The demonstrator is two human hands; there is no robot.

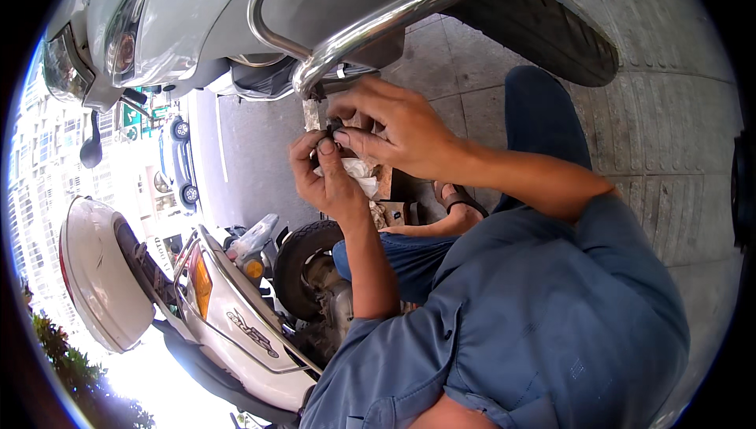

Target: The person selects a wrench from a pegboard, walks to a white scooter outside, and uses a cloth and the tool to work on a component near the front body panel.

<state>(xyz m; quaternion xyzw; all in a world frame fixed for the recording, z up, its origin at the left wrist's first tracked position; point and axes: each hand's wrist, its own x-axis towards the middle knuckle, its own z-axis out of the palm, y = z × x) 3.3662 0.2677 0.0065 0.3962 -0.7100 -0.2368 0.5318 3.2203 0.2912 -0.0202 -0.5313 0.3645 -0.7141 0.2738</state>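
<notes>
In the middle of the view my two hands meet at a small dark part (334, 125), whose kind I cannot make out. My left hand (327, 181) pinches it from below between thumb and forefinger. From the right, my right hand (405, 126) has its thumb and curled fingers closed on the same part. Dark grime marks the fingertips. Just above my hands is the end of a bent chrome tube (346, 47), part of the grey scooter (236, 15). Crumpled white paper or cloth (358, 170) lies behind and below my left hand, partly hidden by it.
Under the chrome tube, a black tyre (543, 31) reaches over the grey paving (661, 145). A white scooter (260, 315) with a rear wheel (303, 260) stands close on my left. An open brown box (398, 215) sits near my sandalled foot (461, 212). A car (183, 165) is on the street.
</notes>
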